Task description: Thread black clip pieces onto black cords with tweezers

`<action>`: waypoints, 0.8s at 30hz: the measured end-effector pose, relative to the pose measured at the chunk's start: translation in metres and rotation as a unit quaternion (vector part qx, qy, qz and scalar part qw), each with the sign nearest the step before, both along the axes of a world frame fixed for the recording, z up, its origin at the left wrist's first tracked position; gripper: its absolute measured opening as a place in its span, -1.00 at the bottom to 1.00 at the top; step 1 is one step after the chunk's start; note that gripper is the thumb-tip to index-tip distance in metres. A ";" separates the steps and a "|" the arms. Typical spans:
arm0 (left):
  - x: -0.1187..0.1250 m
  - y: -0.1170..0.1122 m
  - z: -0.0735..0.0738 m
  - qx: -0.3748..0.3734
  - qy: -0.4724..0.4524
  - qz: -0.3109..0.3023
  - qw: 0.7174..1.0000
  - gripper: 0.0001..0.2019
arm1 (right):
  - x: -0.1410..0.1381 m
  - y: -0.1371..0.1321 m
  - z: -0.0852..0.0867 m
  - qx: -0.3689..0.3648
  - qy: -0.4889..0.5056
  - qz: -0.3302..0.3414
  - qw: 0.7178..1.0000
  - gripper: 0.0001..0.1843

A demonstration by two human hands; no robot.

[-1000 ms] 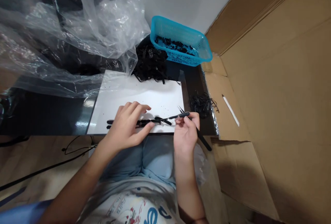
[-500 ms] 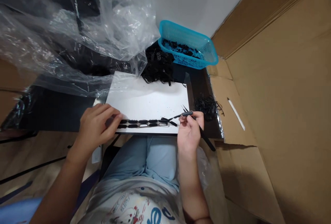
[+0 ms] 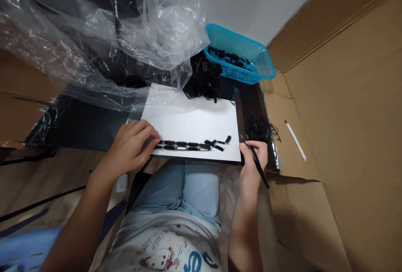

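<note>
Clock directions are being read from the middle of the white sheet [image 3: 188,115], which is lying on the dark table [image 3: 91,115]. The black strip [image 3: 182,143], two rows of oval pieces, is lying at 6 o'clock, along the near edge. One oval in its nearer row is showing white. Its 3 o'clock end is splitting into loose branches, one tip pointing toward 1 o'clock. The left hand [image 3: 135,146] is sitting at 8 o'clock, thumb and forefinger pinching the strip's 9 o'clock end. The right hand [image 3: 253,156] is staying clear of the strip at 4 o'clock, fingers pinching black tweezers [image 3: 259,165], whose tips are standing apart. Thin black scraps [image 3: 259,129] are heaping at 3 o'clock; a black pile [image 3: 204,79] and a blue basket [image 3: 248,76] are sitting toward 1 o'clock.
</note>
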State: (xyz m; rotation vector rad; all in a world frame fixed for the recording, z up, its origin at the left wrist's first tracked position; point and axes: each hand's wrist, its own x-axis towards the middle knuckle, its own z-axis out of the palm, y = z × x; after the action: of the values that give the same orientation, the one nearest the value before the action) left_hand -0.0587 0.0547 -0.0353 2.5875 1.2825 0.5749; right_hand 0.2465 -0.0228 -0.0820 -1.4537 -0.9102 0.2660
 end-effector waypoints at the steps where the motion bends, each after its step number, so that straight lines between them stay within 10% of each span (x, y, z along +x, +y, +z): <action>1: -0.001 0.000 0.001 0.001 -0.001 0.000 1.000 -0.80 | 0.000 -0.002 -0.002 0.000 -0.007 -0.002 1.000 -0.82; 13: -0.046 -0.001 0.014 0.061 0.010 0.111 0.992 -0.88 | -0.031 -0.025 -0.002 0.012 -0.011 0.020 1.000 -0.84; 24: -0.003 -0.038 -0.013 0.095 0.030 0.191 0.976 -0.81 | -0.051 -0.019 0.000 -0.056 -0.166 0.032 0.984 -0.90</action>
State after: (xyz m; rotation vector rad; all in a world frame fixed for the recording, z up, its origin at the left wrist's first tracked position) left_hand -0.0622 0.0165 -0.0482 2.5285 1.8505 0.7198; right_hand 0.1959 -0.0423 -0.0816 -1.6024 -1.2296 0.1245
